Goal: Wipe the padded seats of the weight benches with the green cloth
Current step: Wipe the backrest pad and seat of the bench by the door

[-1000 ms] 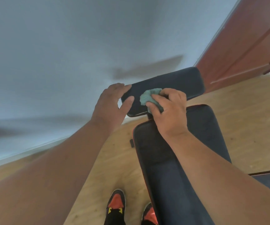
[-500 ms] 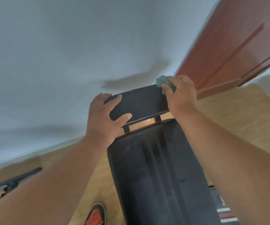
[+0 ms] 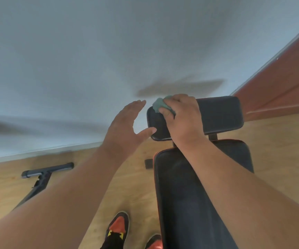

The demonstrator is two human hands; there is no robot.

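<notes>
A black weight bench stands before me, with a long padded seat (image 3: 190, 194) edged in red and a smaller black head pad (image 3: 220, 115) at its far end. My right hand (image 3: 182, 119) presses the crumpled green cloth (image 3: 160, 105) onto the left end of the head pad. My left hand (image 3: 127, 128) hovers just left of that pad with fingers spread, its thumb tip close to the pad's edge, holding nothing.
A pale wall (image 3: 109, 51) rises right behind the bench, with a reddish-brown door (image 3: 288, 90) at the right. A black metal bench foot (image 3: 44, 171) lies on the wooden floor (image 3: 279, 150) at the left. My red-and-black shoes (image 3: 118, 227) stand beside the seat.
My right hand has slid the cloth from the right end of the head pad to its left end. My left hand has let go of the pad and opened.
</notes>
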